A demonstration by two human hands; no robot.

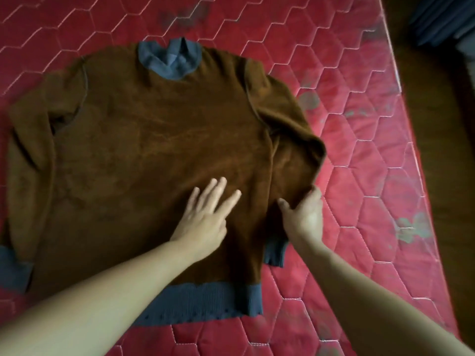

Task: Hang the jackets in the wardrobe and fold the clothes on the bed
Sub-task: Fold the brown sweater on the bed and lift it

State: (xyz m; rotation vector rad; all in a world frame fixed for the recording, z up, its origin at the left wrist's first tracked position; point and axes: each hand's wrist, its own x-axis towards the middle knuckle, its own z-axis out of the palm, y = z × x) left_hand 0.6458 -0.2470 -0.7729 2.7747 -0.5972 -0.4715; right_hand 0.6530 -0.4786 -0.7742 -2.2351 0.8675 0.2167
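While one sweater (154, 129) lies flat mid-frame, the right grip (304, 217) pinches its sleeve (290, 160). The left grip (203, 217) presses it, released.

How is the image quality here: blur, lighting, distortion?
Head view: dim and soft overall; left hand on the sweater shows motion blur at its fingers; right hand pinching the sleeve is sharper; top-right corner beyond the mattress is nearly black; mattress edge bows slightly.

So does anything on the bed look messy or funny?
Yes. The brown sweater lies flat, but its sleeve on the right is bunched and doubled over where the right hand pinches it. The red mattress also has greyish blotches, maybe stains or wear.
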